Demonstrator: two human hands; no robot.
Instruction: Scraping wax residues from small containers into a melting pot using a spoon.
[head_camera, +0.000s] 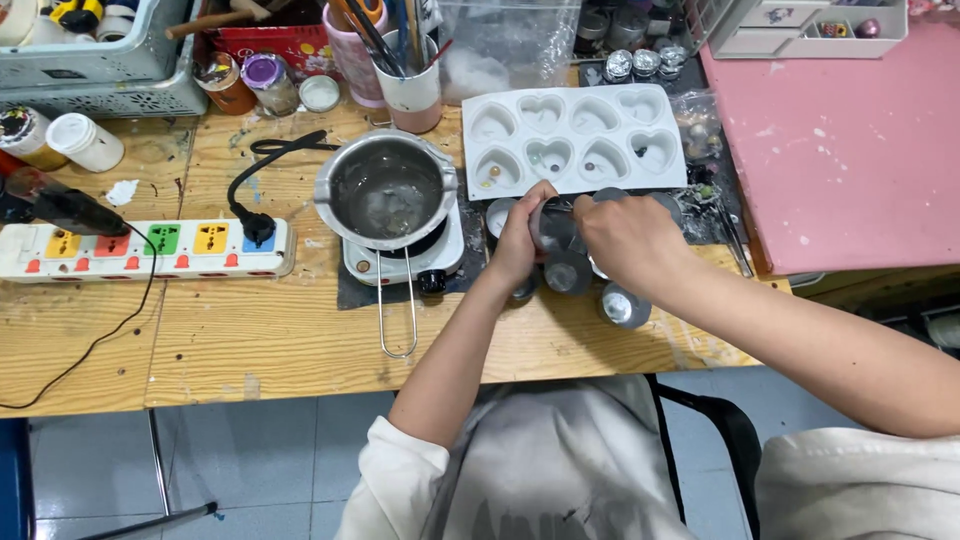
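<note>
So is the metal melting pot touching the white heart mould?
Apart. The head view shows bare wooden table between the melting pot and the heart mould.

Worn wooden workbench (250, 340), pink board (840, 150) at right, grey tiled floor (260, 460) — black chair (730, 430) below.

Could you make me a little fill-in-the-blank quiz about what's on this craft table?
1. The white mould has cavities shaped like ____.
2. The metal pot with the long wire handle sits on a small white ____.
3. The black plug is pushed into the ____ socket of the power strip.
4. The left hand and right hand meet over a cluster of small round ____ tins.

Missing words: hearts; hot plate; blue; metal
</note>
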